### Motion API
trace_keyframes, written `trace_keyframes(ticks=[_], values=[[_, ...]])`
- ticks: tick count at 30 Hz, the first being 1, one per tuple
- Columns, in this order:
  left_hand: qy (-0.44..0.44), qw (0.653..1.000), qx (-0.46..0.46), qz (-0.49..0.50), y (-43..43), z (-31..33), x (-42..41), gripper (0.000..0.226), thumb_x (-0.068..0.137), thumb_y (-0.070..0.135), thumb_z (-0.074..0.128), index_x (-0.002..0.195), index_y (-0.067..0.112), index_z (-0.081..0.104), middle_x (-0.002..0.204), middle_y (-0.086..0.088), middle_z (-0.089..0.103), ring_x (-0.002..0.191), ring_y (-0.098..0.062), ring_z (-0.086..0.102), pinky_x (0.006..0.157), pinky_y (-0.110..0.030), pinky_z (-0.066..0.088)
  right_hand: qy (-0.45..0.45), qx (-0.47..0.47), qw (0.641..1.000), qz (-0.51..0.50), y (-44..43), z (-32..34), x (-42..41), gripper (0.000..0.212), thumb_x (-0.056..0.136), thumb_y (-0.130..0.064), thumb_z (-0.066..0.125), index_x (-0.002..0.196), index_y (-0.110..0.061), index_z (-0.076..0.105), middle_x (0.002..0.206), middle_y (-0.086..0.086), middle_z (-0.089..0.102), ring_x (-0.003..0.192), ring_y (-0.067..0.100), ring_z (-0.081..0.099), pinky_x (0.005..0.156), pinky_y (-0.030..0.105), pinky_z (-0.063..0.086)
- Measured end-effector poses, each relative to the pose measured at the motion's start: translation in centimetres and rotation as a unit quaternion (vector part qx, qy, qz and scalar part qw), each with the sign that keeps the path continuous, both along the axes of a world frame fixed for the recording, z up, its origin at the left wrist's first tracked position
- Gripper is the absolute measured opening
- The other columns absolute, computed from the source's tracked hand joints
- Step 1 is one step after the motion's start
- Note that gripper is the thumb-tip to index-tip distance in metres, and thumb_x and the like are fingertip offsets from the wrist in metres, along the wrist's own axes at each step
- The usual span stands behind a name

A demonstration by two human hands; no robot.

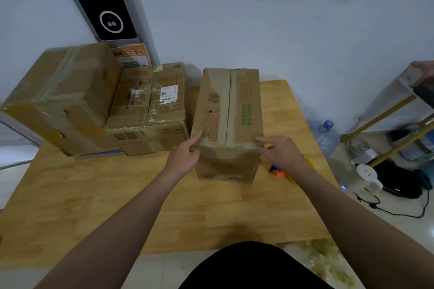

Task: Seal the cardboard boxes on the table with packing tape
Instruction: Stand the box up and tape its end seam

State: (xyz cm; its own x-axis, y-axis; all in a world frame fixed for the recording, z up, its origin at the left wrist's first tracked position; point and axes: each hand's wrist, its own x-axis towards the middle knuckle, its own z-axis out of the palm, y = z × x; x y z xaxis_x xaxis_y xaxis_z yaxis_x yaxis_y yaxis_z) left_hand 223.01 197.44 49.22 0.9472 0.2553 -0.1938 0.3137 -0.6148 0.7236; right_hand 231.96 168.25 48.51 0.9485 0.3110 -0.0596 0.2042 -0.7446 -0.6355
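Wooden table [94,195] bears blurry-printed box [231,105] touched by left hand [185,157], right hand [279,150].

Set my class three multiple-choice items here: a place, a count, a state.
1. Where does the orange tool lie? A on top of a box; B on the table, beside the right arm; C on the floor.
2. How many cardboard boxes stand on the table? A two; B five; C three.
3. The near box's top flaps are: A closed flat; B standing open; C torn off.
Key: 1 B, it shows by the right arm; 2 C, left box, middle box, near box; 3 A, flaps meet along one seam.
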Motion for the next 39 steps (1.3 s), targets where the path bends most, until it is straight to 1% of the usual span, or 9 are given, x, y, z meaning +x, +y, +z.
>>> trace_keyframes(ticks=[7,12,15,18,20,24,29,35,39], values=[[-0.001,0.995,0.072,0.071,-3.4,1.4,-6.9,0.04,0.105,0.027,0.049,0.144,0.033,0.059,0.107,0.011,0.071,0.052,-0.008,0.055,0.046,-0.021,0.042,0.015,-0.109,0.988,0.109,-1.0,2.1,-5.3,0.029,0.092,-0.038,0.067,0.121,-0.034,0.073,0.124,0.001,0.071,0.114,0.02,0.065,0.096,0.032,0.048],[0.053,0.988,0.1,0.101,-5.2,2.9,-12.6,0.039,0.105,0.031,0.046,0.142,0.033,0.057,0.127,0.011,0.067,0.097,-0.017,0.069,0.076,-0.033,0.056,0.032,-0.126,0.977,0.169,-1.9,3.4,-10.9,0.032,0.095,-0.037,0.063,0.126,-0.035,0.069,0.127,-0.004,0.07,0.116,0.016,0.063,0.095,0.026,0.045],[0.105,0.973,0.16,0.133,-4.8,2.9,-15.4,0.029,0.103,0.04,0.043,0.124,0.029,0.06,0.108,0.001,0.07,0.086,-0.022,0.067,0.067,-0.034,0.055,0.077,-0.097,0.959,0.254,-1.7,3.0,-14.2,0.037,0.094,-0.029,0.063,0.13,-0.039,0.066,0.127,-0.012,0.069,0.114,0.004,0.064,0.089,0.01,0.043],[0.144,0.953,0.229,0.136,-4.4,2.6,-17.1,0.043,0.09,0.054,0.043,0.105,0.021,0.067,0.118,-0.011,0.065,0.109,-0.038,0.06,0.094,-0.054,0.054,0.161,-0.015,0.936,0.312,-1.3,3.0,-16.4,0.04,0.097,-0.022,0.063,0.136,-0.032,0.063,0.118,-0.011,0.073,0.11,-0.003,0.064,0.092,0.017,0.049],[0.117,0.963,0.22,0.099,-6.2,3.0,-17.5,0.046,0.093,0.056,0.05,0.125,0.028,0.067,0.135,-0.004,0.061,0.13,-0.037,0.049,0.111,-0.055,0.04,0.148,0.011,0.941,0.304,-1.1,2.9,-16.4,0.037,0.1,-0.018,0.059,0.135,-0.028,0.064,0.118,-0.007,0.073,0.113,0.002,0.065,0.095,0.028,0.053],[0.127,0.98,0.154,0.0,-11.5,3.6,-16.0,0.073,0.085,0.067,0.064,0.149,0.036,0.046,0.16,0.001,0.039,0.149,-0.033,0.029,0.117,-0.065,0.026,0.086,-0.006,0.97,0.229,-0.7,2.7,-15.1,0.03,0.1,-0.022,0.055,0.124,-0.031,0.071,0.125,-0.005,0.071,0.115,0.011,0.065,0.099,0.039,0.053],[0.178,0.965,0.183,-0.067,-14.4,2.1,-13.8,0.077,0.1,0.02,0.059,0.156,0.053,0.018,0.171,0.013,-0.007,0.154,-0.044,-0.016,0.101,-0.09,-0.005,0.035,-0.071,0.982,0.17,0.2,3.5,-13.5,0.036,0.092,-0.03,0.049,0.119,-0.04,0.071,0.127,-0.012,0.069,0.117,0.018,0.063,0.097,0.04,0.055],[0.162,0.959,0.191,-0.13,-8.9,2.3,-16.4,0.075,0.092,0.02,0.067,0.147,0.058,0.034,0.168,0.025,0.006,0.158,-0.029,-0.005,0.109,-0.083,-0.002,0.003,-0.137,0.976,0.172,3.2,4.4,-11.5,0.038,0.095,-0.026,0.054,0.131,-0.032,0.066,0.14,-0.001,0.06,0.132,0.027,0.053,0.111,0.041,0.043],[0.162,0.947,0.202,-0.193,-1.6,3.3,-19.7,0.074,0.085,0.006,0.071,0.138,0.053,0.048,0.166,0.021,0.022,0.156,-0.017,0.014,0.122,-0.061,0.009,-0.044,-0.172,0.964,0.198,5.5,4.2,-11.4,0.043,0.098,-0.013,0.053,0.136,-0.033,0.061,0.154,0.002,0.044,0.145,0.03,0.032,0.121,0.046,0.022]])
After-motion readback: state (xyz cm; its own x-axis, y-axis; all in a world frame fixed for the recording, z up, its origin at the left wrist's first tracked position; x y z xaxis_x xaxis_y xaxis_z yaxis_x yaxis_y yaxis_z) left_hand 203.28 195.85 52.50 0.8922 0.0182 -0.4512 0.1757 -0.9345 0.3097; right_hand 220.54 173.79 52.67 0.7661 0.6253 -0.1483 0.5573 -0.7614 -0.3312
